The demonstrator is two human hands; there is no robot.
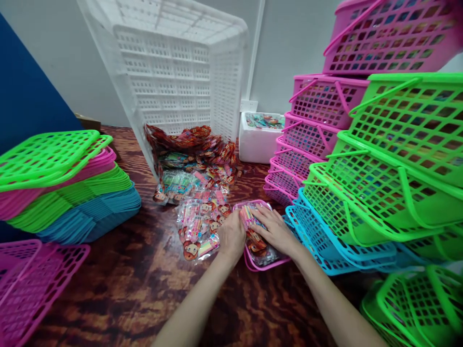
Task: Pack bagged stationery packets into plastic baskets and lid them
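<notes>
A small pink basket [253, 265] stands on the wooden table [144, 289] in front of me, filled with clear toy packets. My left hand [231, 236] grips the basket's left rim with curled fingers. My right hand [277, 229] lies flat, fingers spread, on the packets [255, 241] inside it. A loose heap of the same packets [197, 202] spills across the table just left of the basket, out of a big white crate [173, 82] tipped on its side behind.
Stacks of filled pink baskets [311, 140], green baskets [398, 159] and blue baskets [333, 246] crowd the right. Flat stacked lids in green, pink and blue [68, 188] sit at left, pink ones [32, 279] nearer. A white foam box [258, 137] stands at the back.
</notes>
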